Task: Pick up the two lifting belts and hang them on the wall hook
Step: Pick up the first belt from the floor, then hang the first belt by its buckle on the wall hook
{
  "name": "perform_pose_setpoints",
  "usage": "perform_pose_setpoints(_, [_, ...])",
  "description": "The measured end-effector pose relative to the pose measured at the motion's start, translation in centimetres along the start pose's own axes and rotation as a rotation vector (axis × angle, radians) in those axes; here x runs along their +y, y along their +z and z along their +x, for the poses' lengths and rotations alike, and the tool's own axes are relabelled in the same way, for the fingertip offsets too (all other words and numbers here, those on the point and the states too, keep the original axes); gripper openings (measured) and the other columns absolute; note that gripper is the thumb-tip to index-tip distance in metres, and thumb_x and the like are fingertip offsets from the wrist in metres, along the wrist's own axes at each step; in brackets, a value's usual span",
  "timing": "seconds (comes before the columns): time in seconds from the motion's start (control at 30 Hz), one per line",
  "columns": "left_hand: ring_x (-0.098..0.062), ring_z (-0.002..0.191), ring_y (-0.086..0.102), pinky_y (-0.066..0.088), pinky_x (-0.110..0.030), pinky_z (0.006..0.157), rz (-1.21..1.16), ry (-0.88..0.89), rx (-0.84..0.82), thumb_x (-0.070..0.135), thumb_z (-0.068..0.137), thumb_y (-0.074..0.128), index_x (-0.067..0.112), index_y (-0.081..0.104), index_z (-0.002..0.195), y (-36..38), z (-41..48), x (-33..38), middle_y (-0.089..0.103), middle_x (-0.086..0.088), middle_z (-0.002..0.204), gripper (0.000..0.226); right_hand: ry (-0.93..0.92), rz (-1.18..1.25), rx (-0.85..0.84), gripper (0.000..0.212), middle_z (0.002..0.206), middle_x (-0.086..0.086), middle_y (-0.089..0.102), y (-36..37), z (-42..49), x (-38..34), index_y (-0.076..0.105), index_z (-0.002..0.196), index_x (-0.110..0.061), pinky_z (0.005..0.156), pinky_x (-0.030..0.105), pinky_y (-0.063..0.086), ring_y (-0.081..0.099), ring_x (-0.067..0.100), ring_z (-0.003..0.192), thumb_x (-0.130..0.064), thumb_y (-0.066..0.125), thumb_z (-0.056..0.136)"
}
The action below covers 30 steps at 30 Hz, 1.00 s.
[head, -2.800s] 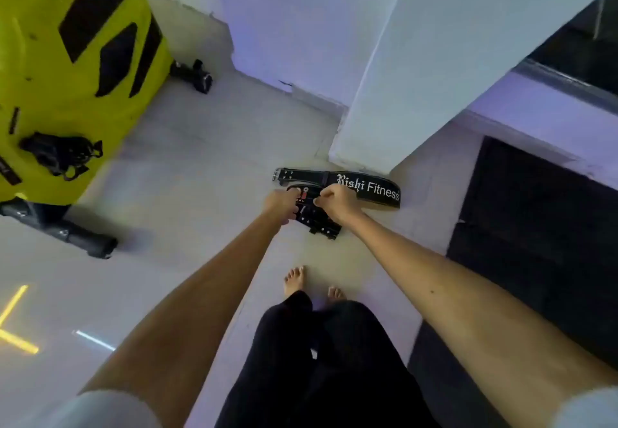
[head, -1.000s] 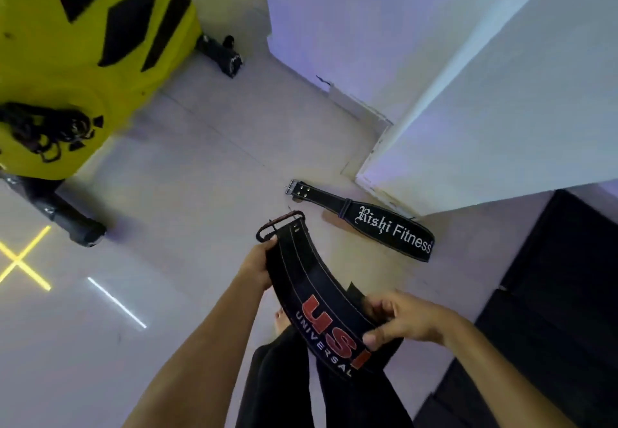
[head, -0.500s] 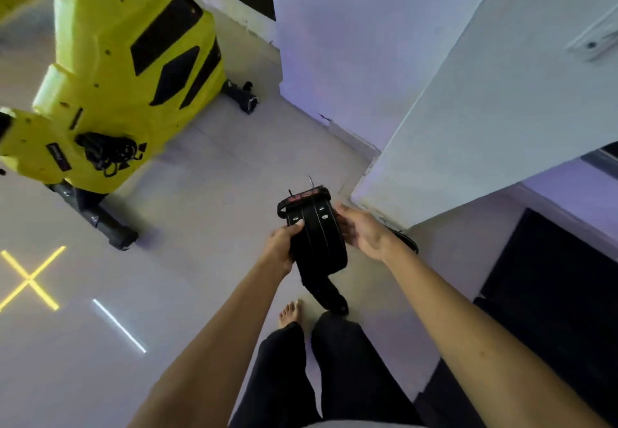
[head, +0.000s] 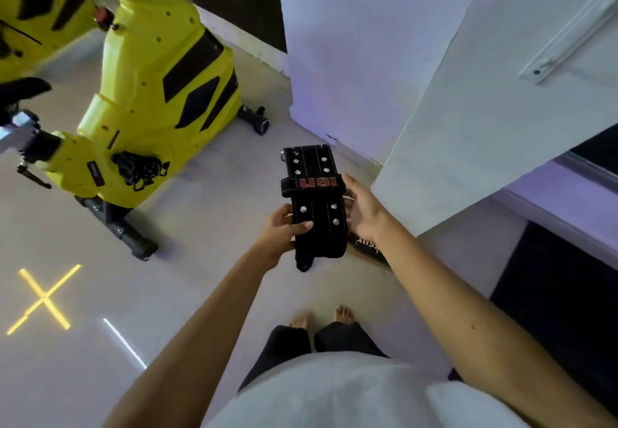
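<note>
A black USI lifting belt point(head: 316, 200) with rivets and a red logo loop is held up in front of me, folded over. My left hand point(head: 282, 232) grips its lower left edge with thumb on top. My right hand point(head: 363, 212) touches its right edge, fingers curled behind it. The second black belt point(head: 369, 247), with white lettering, lies on the floor at the foot of the white pillar, mostly hidden behind my right wrist. No wall hook shows in the head view.
A yellow exercise machine point(head: 150, 93) with black feet stands on the left. A white pillar point(head: 468, 110) rises at right, with a dark floor mat point(head: 561, 294) beyond. My bare feet point(head: 322, 317) stand on the pale tiled floor point(head: 200, 227).
The USI belt has been lifted from the floor, folded and raised higher in both hands. My view has risen, so the floor and the other belt look farther away.
</note>
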State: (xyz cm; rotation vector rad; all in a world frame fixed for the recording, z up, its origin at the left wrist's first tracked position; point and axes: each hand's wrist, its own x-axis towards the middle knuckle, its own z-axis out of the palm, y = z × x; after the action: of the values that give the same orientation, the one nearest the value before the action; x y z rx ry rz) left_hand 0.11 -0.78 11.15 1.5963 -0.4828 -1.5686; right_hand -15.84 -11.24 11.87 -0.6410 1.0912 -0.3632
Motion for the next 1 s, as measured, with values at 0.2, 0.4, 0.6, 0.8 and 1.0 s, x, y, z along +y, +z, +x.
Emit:
perform_pose_setpoints(0.2, [-0.025, 0.099, 0.063, 0.053, -0.041, 0.083, 0.022, 0.198, -0.074, -0.006, 0.067, 0.056, 0.010, 0.056, 0.120, -0.1, -2.8, 4.1, 0.065, -0.010, 0.107, 0.055, -0.293, -0.086, 0.016, 0.025, 0.110, 0.006, 0.075, 2.1, -2.9, -3.7, 0.074, 0.104, -0.023, 0.098, 0.054, 0.049, 0.064, 0.033, 0.114, -0.039, 0.070, 0.085])
perform_pose_setpoints(0.4, [-0.019, 0.082, 0.059, 0.044, -0.039, 0.076, -0.264, 0.312, -0.031, 0.032, 0.084, 0.051, 0.016, 0.068, 0.088, 0.9, -5.3, 11.3, 0.063, -0.001, 0.084, 0.023, -0.519, -0.082, 0.095, 0.011, 0.097, 0.004, 0.074, 4.6, -6.8, -7.5, 0.069, 0.098, -0.017, 0.079, 0.042, 0.051, 0.068, 0.030, 0.102, -0.020, 0.069, 0.088])
perform_pose_setpoints(0.6, [-0.026, 0.092, 0.073, 0.058, -0.035, 0.076, -0.013, 0.618, 0.015, 0.012, 0.088, 0.068, 0.008, 0.068, 0.108, 2.7, -6.7, 16.6, 0.075, -0.009, 0.100, 0.020, -0.642, -0.179, 0.113, 0.024, 0.097, 0.009, 0.075, 5.4, -11.1, -10.1, 0.069, 0.110, -0.004, 0.068, 0.026, 0.055, 0.072, 0.017, 0.082, -0.015, 0.068, 0.089])
perform_pose_setpoints(0.8, [-0.033, 0.093, 0.073, 0.060, -0.044, 0.082, -0.098, 0.762, 0.026, 0.023, 0.090, 0.067, 0.000, 0.068, 0.107, 6.2, -8.9, 18.3, 0.073, -0.022, 0.103, 0.029, -0.856, -0.242, 0.167, 0.023, 0.095, 0.007, 0.077, 6.4, -15.3, -15.2, 0.075, 0.101, -0.009, 0.082, 0.037, 0.056, 0.072, 0.026, 0.092, -0.027, 0.070, 0.089])
perform_pose_setpoints(1.0, [-0.033, 0.092, 0.073, 0.060, -0.040, 0.082, -0.170, 0.832, 0.044, 0.018, 0.090, 0.066, 0.000, 0.070, 0.101, 8.0, -10.2, 20.5, 0.073, -0.023, 0.101, 0.022, -0.889, -0.174, 0.126, 0.033, 0.107, 0.022, 0.074, 5.2, -16.2, -14.8, 0.072, 0.108, -0.002, 0.092, 0.045, 0.057, 0.073, 0.035, 0.098, -0.029, 0.069, 0.090])
